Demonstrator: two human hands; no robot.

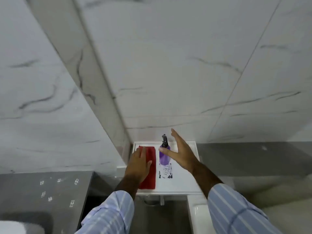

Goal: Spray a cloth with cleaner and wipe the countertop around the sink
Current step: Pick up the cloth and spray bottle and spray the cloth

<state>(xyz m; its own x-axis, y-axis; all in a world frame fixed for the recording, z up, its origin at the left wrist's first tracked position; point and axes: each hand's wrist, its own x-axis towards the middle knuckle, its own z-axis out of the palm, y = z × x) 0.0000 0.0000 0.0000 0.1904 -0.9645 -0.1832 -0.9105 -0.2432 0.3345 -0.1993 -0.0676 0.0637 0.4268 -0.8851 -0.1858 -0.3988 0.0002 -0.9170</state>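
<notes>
A folded red cloth [151, 176] lies on the left side of a small white countertop [184, 183]. My left hand [139, 164] rests flat on top of the cloth, fingers together and extended. A purple spray bottle [164, 156] with a black trigger head and a patterned label stands just right of the cloth. My right hand [181, 151] hovers open beside the bottle, thumb near its shoulder, fingers spread and pointing toward the wall; it does not grip the bottle.
White marble-look wall tiles [168, 65] rise behind the counter, with a wall corner [125, 137] at its left edge. A chrome fitting [162, 200] shows below the front edge. A white ledge [197, 215] runs down the right; grey floor tiles [50, 191] lie to the left.
</notes>
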